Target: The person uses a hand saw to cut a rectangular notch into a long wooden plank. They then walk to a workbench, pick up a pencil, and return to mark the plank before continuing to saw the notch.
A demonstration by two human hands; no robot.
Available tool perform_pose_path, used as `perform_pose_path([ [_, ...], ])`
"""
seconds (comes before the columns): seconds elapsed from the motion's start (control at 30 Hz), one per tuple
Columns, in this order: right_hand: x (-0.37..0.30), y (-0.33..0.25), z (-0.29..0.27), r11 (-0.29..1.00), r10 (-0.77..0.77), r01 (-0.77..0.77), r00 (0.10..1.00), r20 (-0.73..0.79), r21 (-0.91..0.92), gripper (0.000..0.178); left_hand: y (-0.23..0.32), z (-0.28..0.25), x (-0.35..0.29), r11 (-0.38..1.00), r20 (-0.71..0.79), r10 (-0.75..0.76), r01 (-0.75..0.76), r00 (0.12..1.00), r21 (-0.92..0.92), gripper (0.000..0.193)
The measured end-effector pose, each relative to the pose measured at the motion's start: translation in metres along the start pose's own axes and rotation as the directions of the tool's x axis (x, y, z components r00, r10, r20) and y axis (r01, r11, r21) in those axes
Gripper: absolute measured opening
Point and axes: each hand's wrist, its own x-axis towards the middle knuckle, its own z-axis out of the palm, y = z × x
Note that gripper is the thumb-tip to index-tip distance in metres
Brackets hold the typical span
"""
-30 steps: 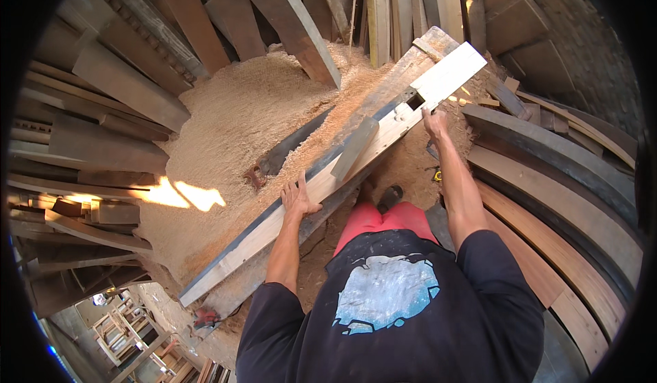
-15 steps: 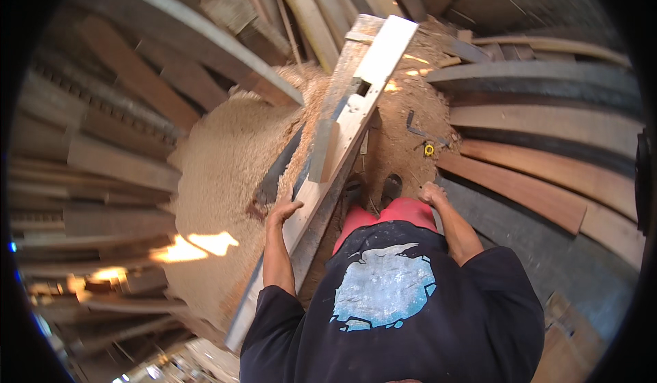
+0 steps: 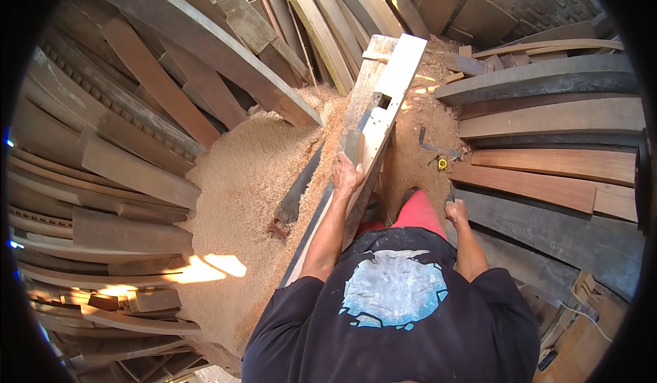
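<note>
My left hand is closed at the near end of a short wooden block, hiding part of it. The block rests on a long, narrow wooden bench with a pale board along its right side. A square opening shows in that board. Out to my right, my right hand is curled beside a dark grey plank. A small dark thing shows at its fingers, too small to name.
A sawdust heap lies left of the bench. A dark carpenter's square and a yellow tape measure lie on the ground to the right. Stacked planks line the right, with more timber on the left.
My left hand has moved forward along the bench from its near part to the block. My right hand has shifted slightly right and nearer. The whole view has moved a little.
</note>
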Motion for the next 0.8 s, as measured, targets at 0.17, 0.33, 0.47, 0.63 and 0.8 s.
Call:
perform_pose_path([
  [0.17, 0.036, -0.070, -0.026, 0.992, -0.079, 0.083, 0.995, -0.055, 0.091, 0.037, -0.017, 0.015, 0.005, 0.993, -0.145, 0.119, -0.121, 0.982, -0.010, 0.059],
  [0.33, 0.121, -0.082, -0.018, 0.999, -0.055, 0.055, 0.997, 0.049, 0.000, 0.034, -0.011, 0.020, 0.009, 0.995, -0.114, 0.099, -0.099, 0.989, -0.001, 0.061],
  [0.47, 0.204, -0.094, 0.006, 0.990, -0.071, 0.083, 0.992, 0.103, -0.118, 0.040, -0.005, 0.021, 0.011, 0.996, -0.126, 0.036, -0.025, 0.991, 0.084, 0.063],
  [0.63, 0.294, -0.139, 0.021, 0.900, -0.157, 0.253, 0.948, 0.278, -0.355, 0.054, 0.007, 0.012, -0.017, 0.980, -0.122, -0.118, 0.136, 0.985, 0.144, 0.066],
  [0.8, 0.368, -0.138, 0.046, 0.953, -0.053, 0.166, 0.915, 0.399, -0.255, 0.055, 0.011, 0.012, 0.008, 0.963, -0.023, -0.178, 0.178, 0.984, 0.201, 0.065],
])
